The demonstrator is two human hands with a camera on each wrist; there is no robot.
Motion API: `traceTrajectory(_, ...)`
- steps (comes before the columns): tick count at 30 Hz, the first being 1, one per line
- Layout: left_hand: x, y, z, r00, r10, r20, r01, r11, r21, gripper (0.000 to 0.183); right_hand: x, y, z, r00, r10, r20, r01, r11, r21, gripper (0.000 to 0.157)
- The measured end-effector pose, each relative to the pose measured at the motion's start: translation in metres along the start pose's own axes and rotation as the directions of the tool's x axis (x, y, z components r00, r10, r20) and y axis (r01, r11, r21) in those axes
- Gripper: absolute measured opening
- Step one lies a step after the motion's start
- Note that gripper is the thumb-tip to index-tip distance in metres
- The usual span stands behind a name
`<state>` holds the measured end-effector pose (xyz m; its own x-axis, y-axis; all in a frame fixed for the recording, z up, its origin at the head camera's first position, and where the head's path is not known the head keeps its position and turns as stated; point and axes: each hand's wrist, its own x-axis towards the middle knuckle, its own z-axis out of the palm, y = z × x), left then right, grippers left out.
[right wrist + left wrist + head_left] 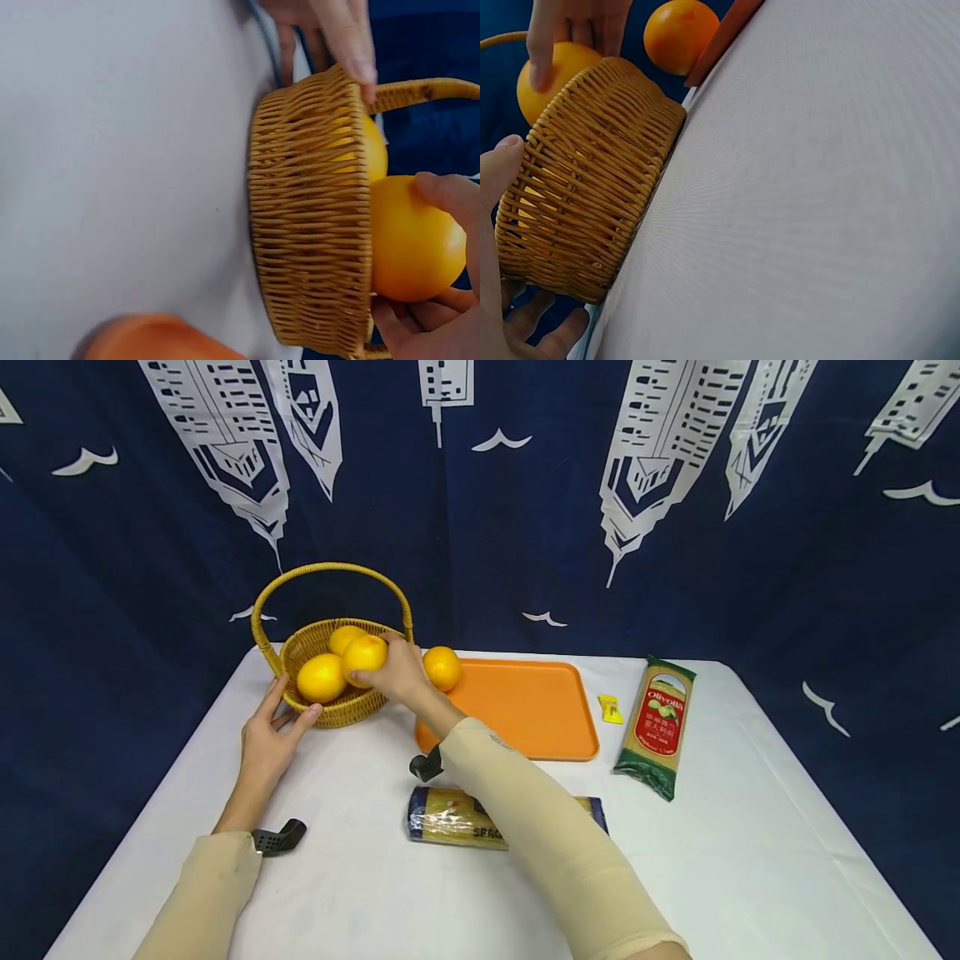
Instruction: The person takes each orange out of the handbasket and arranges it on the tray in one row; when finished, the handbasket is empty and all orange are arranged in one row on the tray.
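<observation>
A wicker basket point(341, 714) with a tall handle stands at the back left of the table. My left hand point(268, 739) grips its near left side, thumb point(502, 161) at the rim and the other fingers around the wall. My right hand point(401, 672) holds an orange point(367, 658) over the basket's right part, pinched between thumb and fingers. In the right wrist view this orange point(416, 240) sits right at the rim. Two more oranges lie inside, one in front point(321, 680) and another behind point(345, 637), partly covered by the held one.
Another orange point(442, 668) sits at the back left corner of an orange tray point(525, 710). Right of the tray lie a small yellow packet point(611, 709) and a green-ended pasta pack point(657, 727). A spaghetti pack point(457, 818) lies in front, partly under my right sleeve.
</observation>
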<state>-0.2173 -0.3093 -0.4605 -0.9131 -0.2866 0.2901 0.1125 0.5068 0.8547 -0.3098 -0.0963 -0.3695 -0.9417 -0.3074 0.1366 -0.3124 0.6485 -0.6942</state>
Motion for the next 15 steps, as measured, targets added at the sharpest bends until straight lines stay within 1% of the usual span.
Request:
traceTrajectory(3,0.0,0.001,0.0,1.0,0.002,0.002,-0.002,1.0,0.001,0.085,-0.003,0.0,-0.01,1.0,-0.015,-0.023,0.016,0.999,0.039,0.084)
traceTrajectory(9,-0.003,0.002,0.0,1.0,-0.006,-0.001,0.006,1.0,0.003,0.084,-0.013,-0.002,-0.031,0.996,-0.031,-0.08,0.041,0.991,0.128,0.076)
traceTrajectory(11,-0.003,0.002,0.0,1.0,-0.002,-0.004,0.002,1.0,0.003,0.084,-0.016,-0.002,-0.039,0.995,-0.025,-0.1,0.039,0.989,0.145,0.075)
traceTrajectory(15,-0.003,0.003,0.001,1.0,0.005,-0.008,-0.005,1.0,0.006,0.084,-0.021,0.001,-0.057,0.994,-0.004,-0.109,0.022,0.986,0.168,0.072)
